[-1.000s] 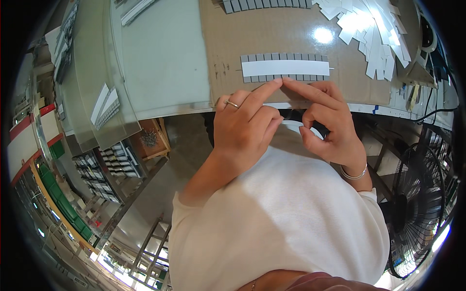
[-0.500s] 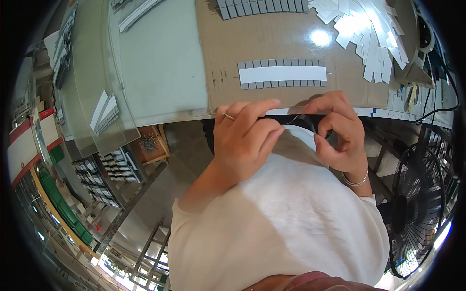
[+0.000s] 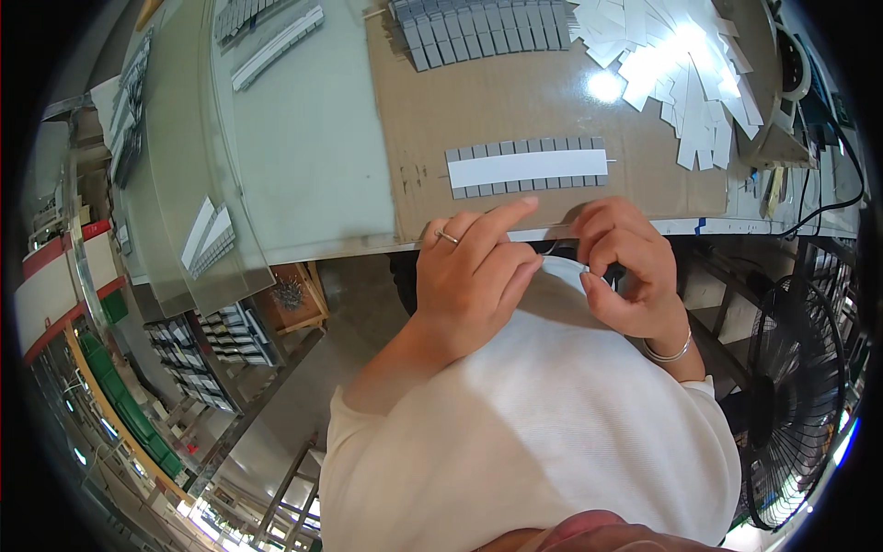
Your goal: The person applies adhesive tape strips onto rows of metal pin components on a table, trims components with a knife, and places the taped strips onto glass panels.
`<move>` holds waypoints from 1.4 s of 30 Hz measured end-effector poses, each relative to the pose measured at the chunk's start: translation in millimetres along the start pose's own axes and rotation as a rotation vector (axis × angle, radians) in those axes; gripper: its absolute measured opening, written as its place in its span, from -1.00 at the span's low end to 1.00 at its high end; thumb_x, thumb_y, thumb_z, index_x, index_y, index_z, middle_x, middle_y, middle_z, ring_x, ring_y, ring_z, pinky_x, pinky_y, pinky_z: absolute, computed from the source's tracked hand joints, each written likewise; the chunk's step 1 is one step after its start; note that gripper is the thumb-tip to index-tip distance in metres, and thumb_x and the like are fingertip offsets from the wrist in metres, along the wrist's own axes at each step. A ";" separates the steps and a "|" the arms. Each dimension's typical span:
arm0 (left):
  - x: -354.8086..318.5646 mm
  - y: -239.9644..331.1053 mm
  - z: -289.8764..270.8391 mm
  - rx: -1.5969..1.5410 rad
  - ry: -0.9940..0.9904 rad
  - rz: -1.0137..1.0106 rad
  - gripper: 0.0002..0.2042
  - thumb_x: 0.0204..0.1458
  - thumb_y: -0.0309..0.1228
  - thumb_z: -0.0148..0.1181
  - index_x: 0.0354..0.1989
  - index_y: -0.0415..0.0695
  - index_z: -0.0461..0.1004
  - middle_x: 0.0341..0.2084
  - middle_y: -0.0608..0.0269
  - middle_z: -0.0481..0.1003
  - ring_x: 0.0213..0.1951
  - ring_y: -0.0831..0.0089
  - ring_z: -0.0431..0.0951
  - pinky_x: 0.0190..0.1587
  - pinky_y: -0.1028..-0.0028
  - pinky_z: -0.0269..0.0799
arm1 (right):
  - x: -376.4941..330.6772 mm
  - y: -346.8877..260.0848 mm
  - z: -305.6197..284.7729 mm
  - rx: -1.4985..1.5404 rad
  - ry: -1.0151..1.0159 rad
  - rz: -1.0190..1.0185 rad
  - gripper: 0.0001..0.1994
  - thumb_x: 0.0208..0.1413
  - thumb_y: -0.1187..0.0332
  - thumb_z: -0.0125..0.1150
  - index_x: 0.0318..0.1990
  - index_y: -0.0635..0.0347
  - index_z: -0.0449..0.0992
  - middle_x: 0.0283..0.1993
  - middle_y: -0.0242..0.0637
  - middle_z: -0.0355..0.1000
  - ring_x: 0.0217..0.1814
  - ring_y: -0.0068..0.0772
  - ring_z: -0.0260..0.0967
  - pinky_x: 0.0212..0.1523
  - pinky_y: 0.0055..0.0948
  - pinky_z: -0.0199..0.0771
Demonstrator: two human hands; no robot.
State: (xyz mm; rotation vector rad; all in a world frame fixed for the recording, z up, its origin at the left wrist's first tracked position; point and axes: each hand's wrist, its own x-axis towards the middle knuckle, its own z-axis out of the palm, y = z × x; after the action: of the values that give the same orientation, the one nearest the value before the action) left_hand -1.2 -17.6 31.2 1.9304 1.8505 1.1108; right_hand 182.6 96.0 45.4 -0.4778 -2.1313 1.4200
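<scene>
My left hand [image 3: 478, 281], a ring on one finger, is just off the table's front edge, thumb and forefinger pinched on the end of a thin dark strip [image 3: 551, 249]. Facing it, my right hand [image 3: 635, 271] has its fingers curled in a pinch around the other part of this strip, most of which the fingers hide. Beyond both hands a row of grey ribbed pieces [image 3: 529, 191] lies on brown cardboard [image 3: 414, 184], with a white strip [image 3: 529, 169] along its middle and a thin pin sticking out at each end.
Further back sits a larger row of grey pieces [image 3: 487, 32], with a pile of white strips [image 3: 690, 83] to its right. Finished-looking strips [image 3: 279, 46] lie on glass at the left. A black fan [image 3: 796, 405] stands at lower right, a crate [image 3: 294, 294] at lower left.
The table and its contents appear slightly lower in view. My right fingers have curled in more, and less of the dark strip shows between my hands.
</scene>
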 end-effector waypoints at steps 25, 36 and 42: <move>-13.7 13.1 -8.9 -0.454 -0.190 -0.064 -0.85 -0.17 -0.51 0.41 -0.44 -0.07 0.54 -0.46 0.17 0.57 -0.39 0.19 0.60 -0.35 0.30 0.49 | -3.2 -17.9 1.5 0.151 -0.254 -0.110 -0.87 -0.09 0.51 0.27 -0.54 0.17 0.41 0.20 0.13 0.41 0.12 0.03 0.46 0.10 -0.22 0.45; 3.3 3.7 -3.4 -0.038 0.059 0.076 -0.80 -0.31 -0.56 0.42 -0.50 -0.07 0.50 -0.47 0.36 0.49 -0.39 0.34 0.50 -0.39 0.39 0.36 | 2.7 1.6 4.0 -0.361 0.102 -0.091 -0.81 -0.40 0.62 0.12 -0.61 0.19 0.25 0.13 -0.05 0.48 0.07 -0.01 0.37 -0.02 -0.21 0.39; -2.5 4.8 1.3 -0.012 0.039 0.044 -0.83 -0.25 -0.54 0.37 -0.49 -0.09 0.49 -0.22 0.29 0.51 -0.30 0.33 0.50 -0.26 0.32 0.36 | 2.8 2.1 8.9 -0.369 0.043 -0.120 -0.80 -0.41 0.58 0.15 -0.61 0.17 0.24 0.18 -0.11 0.46 -0.06 -0.06 0.36 -0.05 -0.26 0.25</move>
State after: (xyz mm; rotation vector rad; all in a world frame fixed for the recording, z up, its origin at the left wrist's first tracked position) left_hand 3.4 -20.3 32.5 1.9649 1.8256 1.1784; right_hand 175.0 91.8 41.4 -0.4997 -2.3515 0.9446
